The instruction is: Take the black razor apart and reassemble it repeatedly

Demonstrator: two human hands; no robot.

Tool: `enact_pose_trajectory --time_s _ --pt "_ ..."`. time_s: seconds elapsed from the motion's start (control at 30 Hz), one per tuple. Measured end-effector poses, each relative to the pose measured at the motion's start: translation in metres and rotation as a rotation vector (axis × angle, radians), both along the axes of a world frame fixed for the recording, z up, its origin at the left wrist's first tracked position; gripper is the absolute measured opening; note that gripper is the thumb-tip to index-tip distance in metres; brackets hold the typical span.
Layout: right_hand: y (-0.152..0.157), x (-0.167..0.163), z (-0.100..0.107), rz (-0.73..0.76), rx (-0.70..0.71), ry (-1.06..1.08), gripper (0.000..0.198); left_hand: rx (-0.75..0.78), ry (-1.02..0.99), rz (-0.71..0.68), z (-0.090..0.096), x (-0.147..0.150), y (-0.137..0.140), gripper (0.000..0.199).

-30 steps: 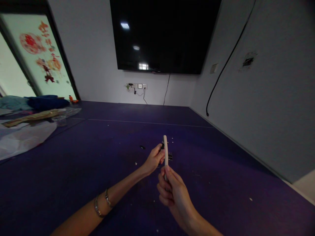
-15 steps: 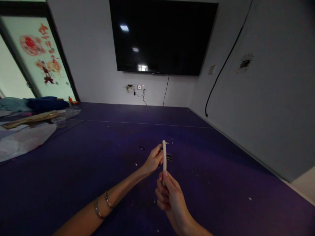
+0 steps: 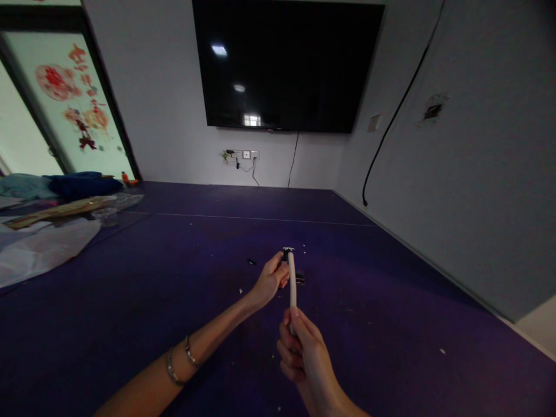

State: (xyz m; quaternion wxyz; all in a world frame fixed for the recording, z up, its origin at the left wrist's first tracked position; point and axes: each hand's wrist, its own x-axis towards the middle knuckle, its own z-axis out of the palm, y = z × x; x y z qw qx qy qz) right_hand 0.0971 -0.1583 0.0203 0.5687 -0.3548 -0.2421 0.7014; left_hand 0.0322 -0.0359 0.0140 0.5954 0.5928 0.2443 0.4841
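Note:
A slim white rod, slightly bent (image 3: 292,284), stands nearly upright in my right hand (image 3: 304,350), whose fingers are closed around its lower end. My left hand (image 3: 271,280) is closed on a small dark tool with a pale, toothed-looking top edge (image 3: 287,251). That edge meets or overlaps the rod's top end; I cannot tell whether they touch. The tool's lower part is hidden by my fingers. Behind the rod, on the purple floor (image 3: 208,324), lies a small dark, clear-edged item (image 3: 300,278), partly covered.
A small black piece (image 3: 251,262) and several white scraps (image 3: 240,291) lie on the floor. Plastic sheeting (image 3: 47,249) and dark blue cloth (image 3: 84,184) are at the left. A black cable (image 3: 382,142) hangs down the right wall. A television (image 3: 289,69) is mounted ahead.
The rod's top has dropped slightly, and the pale edge of the dark tool now shows at its tip. My right hand has shifted slightly down and right.

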Motion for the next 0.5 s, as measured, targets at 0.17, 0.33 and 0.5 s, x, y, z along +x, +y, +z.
enact_pose_trajectory --time_s 0.17,0.33,0.5 --pt "0.004 0.001 0.005 -0.043 0.054 0.039 0.045 0.013 0.008 -0.041 -0.002 0.0 0.001 0.033" --pt "-0.001 0.0 -0.001 0.057 -0.052 0.044 0.047 0.004 0.0 0.011 -0.001 -0.001 0.004 0.032" --pt "0.003 0.006 0.012 -0.012 0.021 0.052 0.044 -0.014 -0.03 -0.037 -0.003 -0.001 0.005 0.032"
